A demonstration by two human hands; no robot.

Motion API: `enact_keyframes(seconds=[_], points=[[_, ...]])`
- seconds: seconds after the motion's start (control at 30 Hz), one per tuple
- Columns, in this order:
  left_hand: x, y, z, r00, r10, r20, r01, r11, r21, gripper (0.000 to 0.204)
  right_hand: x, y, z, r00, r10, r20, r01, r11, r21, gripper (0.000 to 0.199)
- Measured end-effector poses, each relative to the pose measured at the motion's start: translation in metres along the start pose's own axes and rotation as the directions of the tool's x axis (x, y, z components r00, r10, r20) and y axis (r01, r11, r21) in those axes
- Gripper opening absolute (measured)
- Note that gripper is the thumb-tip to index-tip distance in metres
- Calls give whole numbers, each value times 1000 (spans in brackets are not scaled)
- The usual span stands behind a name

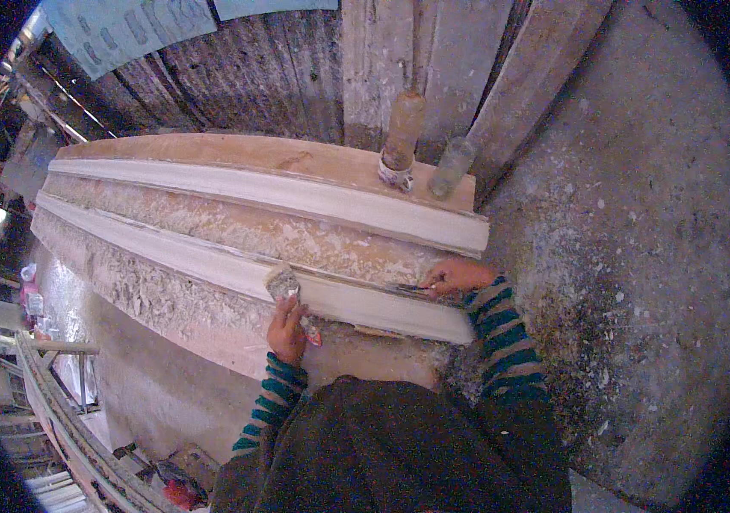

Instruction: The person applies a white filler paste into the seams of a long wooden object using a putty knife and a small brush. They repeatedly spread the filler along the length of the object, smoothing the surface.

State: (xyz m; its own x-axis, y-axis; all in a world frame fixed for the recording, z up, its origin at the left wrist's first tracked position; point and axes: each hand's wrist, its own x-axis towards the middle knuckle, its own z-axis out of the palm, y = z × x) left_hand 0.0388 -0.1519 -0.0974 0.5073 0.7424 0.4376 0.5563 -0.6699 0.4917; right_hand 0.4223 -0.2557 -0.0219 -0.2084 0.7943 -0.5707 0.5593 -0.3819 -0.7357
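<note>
Two long white moulding strips lie side by side on a work board: a far moulding and a near moulding. My left hand is closed around a paintbrush, its pale, broad bristle end up against the near moulding. The brush's reddish handle end pokes out below my fingers. At the near moulding's right part, my right hand pinches a thin dark tool. Its tip points left along the moulding's far edge; I cannot tell its exact kind.
Crumbly white scraps cover the work board beside and between the strips. A dusty brown bottle in a white-crusted holder and a clear bottle stand at the back right. Behind rises a plank wall. Splattered concrete floor stretches rightward.
</note>
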Motion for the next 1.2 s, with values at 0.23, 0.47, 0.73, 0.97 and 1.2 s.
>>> enact_keyframes(seconds=[0.23,0.47,0.73,0.97,1.2], points=[[7,7,0,1000,14,-11,-14,1000,26,34,56,-62,19,964,-241,-112,220,960,-172,37],[6,5,-4,998,-49,45,51,997,-54,32,38,-23,18,983,-143,-115,107,956,-274,31],[6,0,1,996,90,-13,-90,996,3,35,-4,9,27,931,-295,-215,244,941,-235,33],[-3,-15,8,996,93,15,-94,995,43,40,72,-72,43,939,-272,-210,181,911,-369,31],[8,11,-5,999,50,-17,-50,999,-2,40,100,-102,49,949,-257,-183,163,896,-414,33]])
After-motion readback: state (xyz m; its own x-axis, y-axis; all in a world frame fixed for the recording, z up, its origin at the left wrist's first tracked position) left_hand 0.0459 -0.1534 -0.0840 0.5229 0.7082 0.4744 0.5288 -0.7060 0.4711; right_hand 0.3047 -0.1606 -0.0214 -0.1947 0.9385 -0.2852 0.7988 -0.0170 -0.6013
